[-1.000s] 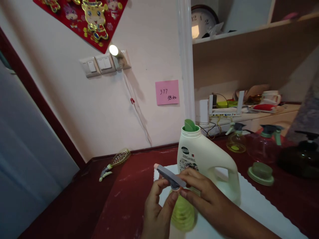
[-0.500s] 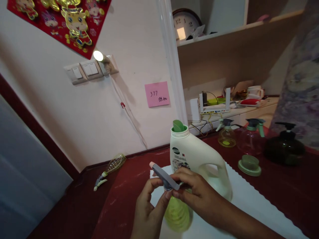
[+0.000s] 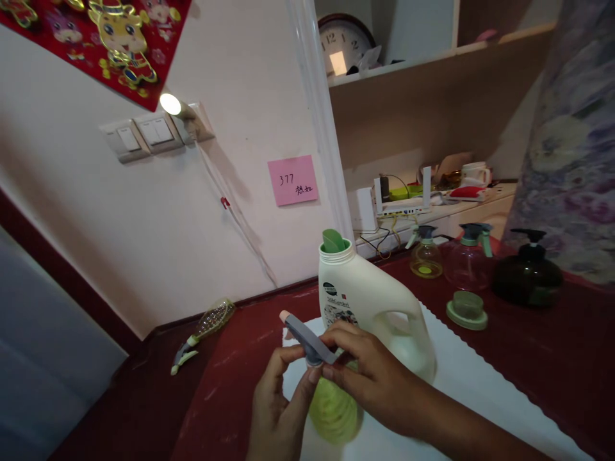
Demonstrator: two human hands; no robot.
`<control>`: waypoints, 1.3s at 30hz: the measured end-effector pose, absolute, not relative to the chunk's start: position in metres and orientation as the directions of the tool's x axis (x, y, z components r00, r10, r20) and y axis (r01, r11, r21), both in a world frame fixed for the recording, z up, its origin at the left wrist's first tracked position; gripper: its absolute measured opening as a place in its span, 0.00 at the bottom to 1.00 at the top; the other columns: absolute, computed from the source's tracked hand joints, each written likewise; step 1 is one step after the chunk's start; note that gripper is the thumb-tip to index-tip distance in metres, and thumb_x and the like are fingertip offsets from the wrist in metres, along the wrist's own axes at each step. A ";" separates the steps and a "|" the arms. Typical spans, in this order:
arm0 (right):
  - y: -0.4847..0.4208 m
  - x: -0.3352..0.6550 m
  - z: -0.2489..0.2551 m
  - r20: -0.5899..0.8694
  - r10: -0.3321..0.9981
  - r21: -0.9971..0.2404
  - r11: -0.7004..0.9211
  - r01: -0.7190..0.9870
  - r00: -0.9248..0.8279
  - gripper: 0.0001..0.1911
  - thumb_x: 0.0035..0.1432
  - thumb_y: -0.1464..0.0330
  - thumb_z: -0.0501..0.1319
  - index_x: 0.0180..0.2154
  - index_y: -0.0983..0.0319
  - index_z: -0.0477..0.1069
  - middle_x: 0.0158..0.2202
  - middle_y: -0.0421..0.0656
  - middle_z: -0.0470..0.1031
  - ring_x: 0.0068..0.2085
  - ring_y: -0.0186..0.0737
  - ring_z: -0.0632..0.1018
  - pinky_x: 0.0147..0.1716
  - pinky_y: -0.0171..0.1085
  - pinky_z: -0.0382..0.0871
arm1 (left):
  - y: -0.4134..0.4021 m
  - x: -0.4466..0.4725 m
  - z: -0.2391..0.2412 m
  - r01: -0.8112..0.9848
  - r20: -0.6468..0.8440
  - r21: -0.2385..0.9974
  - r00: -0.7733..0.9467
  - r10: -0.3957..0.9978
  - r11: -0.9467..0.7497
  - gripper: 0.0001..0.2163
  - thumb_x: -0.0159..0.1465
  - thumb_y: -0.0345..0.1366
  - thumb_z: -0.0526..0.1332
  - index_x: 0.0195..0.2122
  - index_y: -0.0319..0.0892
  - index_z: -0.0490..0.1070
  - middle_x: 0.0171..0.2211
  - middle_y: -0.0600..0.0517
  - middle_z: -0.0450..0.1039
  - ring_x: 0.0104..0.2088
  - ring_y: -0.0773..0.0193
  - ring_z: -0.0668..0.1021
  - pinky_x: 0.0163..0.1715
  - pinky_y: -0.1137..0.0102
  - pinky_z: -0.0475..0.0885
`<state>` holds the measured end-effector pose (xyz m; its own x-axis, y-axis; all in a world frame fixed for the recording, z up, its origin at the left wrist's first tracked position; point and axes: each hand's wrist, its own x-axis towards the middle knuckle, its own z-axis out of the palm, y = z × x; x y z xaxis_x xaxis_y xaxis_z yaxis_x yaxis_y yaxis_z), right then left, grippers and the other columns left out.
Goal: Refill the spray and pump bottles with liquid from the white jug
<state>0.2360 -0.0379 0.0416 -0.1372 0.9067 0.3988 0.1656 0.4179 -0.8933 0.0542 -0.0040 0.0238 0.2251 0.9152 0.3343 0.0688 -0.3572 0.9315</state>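
Grey spray head (image 3: 306, 337): pinched by left hand (image 3: 276, 396) and right hand (image 3: 372, 371) above yellow-green bottle (image 3: 332, 415); best held square to it; seating not clearly seen.

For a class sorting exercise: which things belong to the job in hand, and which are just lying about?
Likely job things: grey spray head; yellow-green bottle; perhaps white jug.
Apparently lying about: tipped spray bottle; dark pump bottle; pink note; clock.
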 end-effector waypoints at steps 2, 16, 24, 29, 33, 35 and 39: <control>-0.039 0.237 0.044 0.396 0.907 -0.889 0.418 0.189 -0.145 0.10 0.65 0.72 0.63 0.46 0.57 0.77 0.43 0.40 0.72 0.46 0.39 0.74 0.45 0.38 0.67 | -0.003 0.053 0.022 0.058 0.333 0.933 0.229 0.915 -0.355 0.12 0.60 0.45 0.71 0.40 0.43 0.78 0.39 0.48 0.82 0.41 0.54 0.81 0.44 0.65 0.73; -0.036 0.235 0.028 0.423 0.892 -0.883 0.446 0.149 -0.158 0.10 0.66 0.67 0.60 0.48 0.56 0.75 0.46 0.42 0.73 0.48 0.42 0.74 0.46 0.41 0.66 | -0.005 0.058 0.004 -0.034 0.362 0.930 0.239 0.901 -0.365 0.12 0.61 0.44 0.71 0.40 0.45 0.76 0.39 0.50 0.80 0.42 0.55 0.79 0.46 0.66 0.71; -0.033 0.239 0.045 0.344 0.896 -0.904 0.397 0.161 -0.280 0.15 0.71 0.57 0.56 0.47 0.56 0.79 0.42 0.42 0.67 0.46 0.44 0.72 0.48 0.43 0.65 | 0.000 0.051 0.006 0.007 0.361 0.925 0.293 0.885 -0.380 0.12 0.64 0.44 0.69 0.44 0.43 0.78 0.44 0.47 0.82 0.45 0.54 0.81 0.48 0.66 0.73; -0.035 0.234 0.034 0.368 0.910 -0.910 0.394 0.126 -0.190 0.10 0.70 0.64 0.57 0.45 0.56 0.77 0.43 0.41 0.68 0.46 0.41 0.73 0.47 0.41 0.65 | 0.002 0.049 -0.001 0.052 0.359 0.920 0.285 0.889 -0.388 0.15 0.65 0.44 0.68 0.49 0.44 0.78 0.50 0.44 0.82 0.50 0.51 0.81 0.52 0.64 0.74; -0.035 0.230 0.025 0.376 0.918 -0.912 0.391 0.125 -0.126 0.05 0.67 0.67 0.60 0.42 0.58 0.74 0.44 0.40 0.70 0.47 0.40 0.73 0.47 0.39 0.65 | 0.004 0.043 -0.004 0.135 0.344 0.909 0.295 0.891 -0.395 0.19 0.66 0.47 0.66 0.54 0.44 0.78 0.54 0.43 0.80 0.53 0.49 0.80 0.55 0.63 0.73; -0.036 0.228 0.025 0.358 0.928 -0.920 0.370 0.134 -0.101 0.02 0.64 0.68 0.62 0.39 0.59 0.71 0.43 0.39 0.70 0.46 0.39 0.72 0.45 0.38 0.65 | 0.004 0.043 -0.001 0.160 0.343 0.899 0.321 0.883 -0.407 0.19 0.67 0.47 0.64 0.55 0.44 0.78 0.53 0.42 0.81 0.52 0.48 0.81 0.52 0.64 0.75; -0.037 0.229 0.032 0.328 0.939 -0.928 0.340 0.151 -0.098 0.04 0.62 0.69 0.64 0.38 0.59 0.69 0.44 0.39 0.71 0.46 0.40 0.72 0.46 0.39 0.64 | 0.004 0.046 0.007 0.188 0.394 0.859 0.353 0.849 -0.477 0.17 0.70 0.46 0.61 0.54 0.45 0.79 0.52 0.43 0.80 0.50 0.49 0.80 0.47 0.66 0.76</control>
<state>0.2288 -0.0367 0.0323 -0.0978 0.9394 0.3285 0.1508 0.3402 -0.9282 0.0459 0.0039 0.0072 0.3528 0.8487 0.3939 0.1876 -0.4766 0.8589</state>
